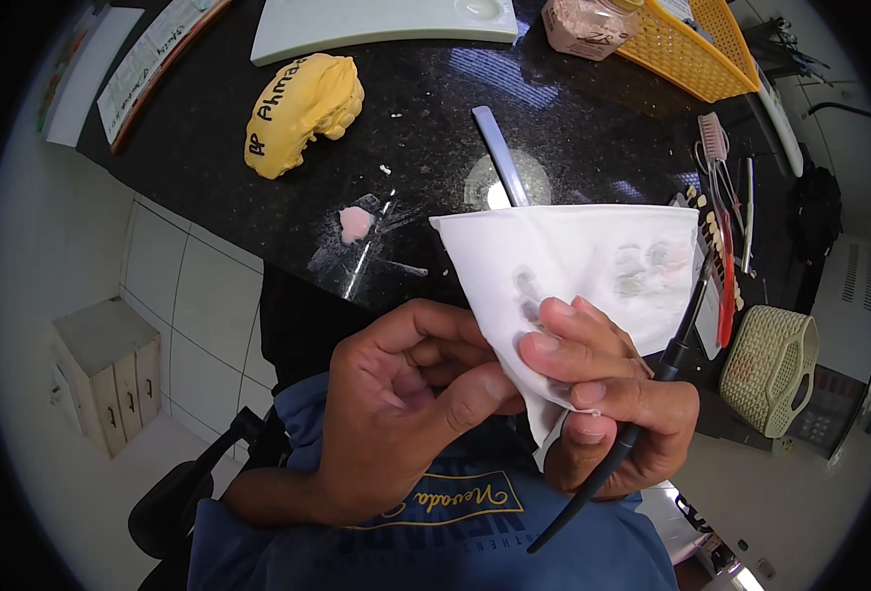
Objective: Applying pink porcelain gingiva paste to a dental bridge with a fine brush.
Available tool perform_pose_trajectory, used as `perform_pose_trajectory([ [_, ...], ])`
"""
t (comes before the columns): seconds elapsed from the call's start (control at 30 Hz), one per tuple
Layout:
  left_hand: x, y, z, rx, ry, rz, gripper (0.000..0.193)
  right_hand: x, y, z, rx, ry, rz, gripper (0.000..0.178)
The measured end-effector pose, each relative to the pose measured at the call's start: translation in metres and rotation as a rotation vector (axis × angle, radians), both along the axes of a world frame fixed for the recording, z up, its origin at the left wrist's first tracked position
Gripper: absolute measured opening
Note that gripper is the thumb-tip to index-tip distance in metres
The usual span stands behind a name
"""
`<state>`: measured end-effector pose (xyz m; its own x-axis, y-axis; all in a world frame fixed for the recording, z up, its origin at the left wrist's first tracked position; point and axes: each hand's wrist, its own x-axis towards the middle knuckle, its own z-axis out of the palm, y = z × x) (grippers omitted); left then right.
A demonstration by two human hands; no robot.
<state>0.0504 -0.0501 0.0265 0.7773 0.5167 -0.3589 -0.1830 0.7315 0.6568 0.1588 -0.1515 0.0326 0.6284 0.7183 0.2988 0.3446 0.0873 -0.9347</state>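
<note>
A white tissue (573, 251) with grey smudges hangs spread between my two hands above the near edge of the black table. My left hand (386, 414) is closed at the tissue's lower left edge, its thumb and fingers pinching there; the fingertips are partly hidden. My right hand (632, 404) presses the tissue between thumb and fingers. It also grips a slim black-handled tool (617, 458), slanted across the palm; its upper end lies against the tissue's right edge. Behind the tissue a metal spatula (497, 148) shows, its lower part hidden.
On the table are a yellow dental cast (292, 118), a pink blob (354, 225) amid white dust, and a pale tray (386, 30). Far right stand a pink jar (588, 28) and yellow basket (686, 54). Rightward lie a brush (713, 138), tooth samples (716, 236) and a woven basket (765, 369).
</note>
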Motion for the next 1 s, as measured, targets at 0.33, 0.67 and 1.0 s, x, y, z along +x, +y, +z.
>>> perform_pose_trajectory([
  [0.33, -0.021, 0.006, -0.003, 0.174, 0.117, 0.1, 0.027, 0.003, 0.003, 0.0, -0.009, -0.041, -0.213, 0.027],
  [0.67, -0.038, 0.021, -0.013, 0.178, 0.132, 0.205, 0.022, 0.024, -0.004, 0.002, -0.459, -0.681, 0.001, 0.038],
  [1.0, -0.042, 0.03, -0.014, 0.174, 0.18, 0.202, 0.021, 0.006, 0.01, 0.005, -0.122, -0.419, 0.113, 0.038],
])
